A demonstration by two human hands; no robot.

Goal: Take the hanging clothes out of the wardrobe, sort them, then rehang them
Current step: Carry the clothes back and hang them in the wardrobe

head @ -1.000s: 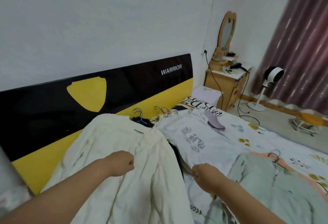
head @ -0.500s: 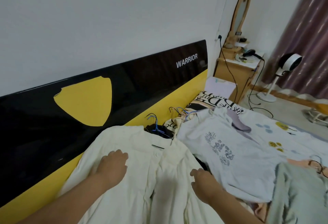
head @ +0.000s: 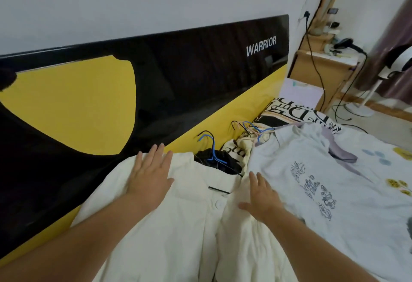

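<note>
A cream button-up shirt lies spread on the bed in front of me. My left hand rests flat on its left shoulder, fingers apart. My right hand lies flat on its right front panel, fingers spread. To the right lies a pale blue-white T-shirt with a dark line print. Behind the cream shirt's collar sits a black garment on a blue hanger. More hanger hooks stick out of a pile by the headboard.
A black and yellow headboard marked WARRIOR runs along the left. A printed pillow lies at the bed's head. Beyond stand a wooden dresser with cables, a white fan, and a curtain. Floral bedding covers the right.
Both hands have opened from loose fists and slid up the cream shirt toward its collar, pressing it flat. My view has moved closer to the headboard.
</note>
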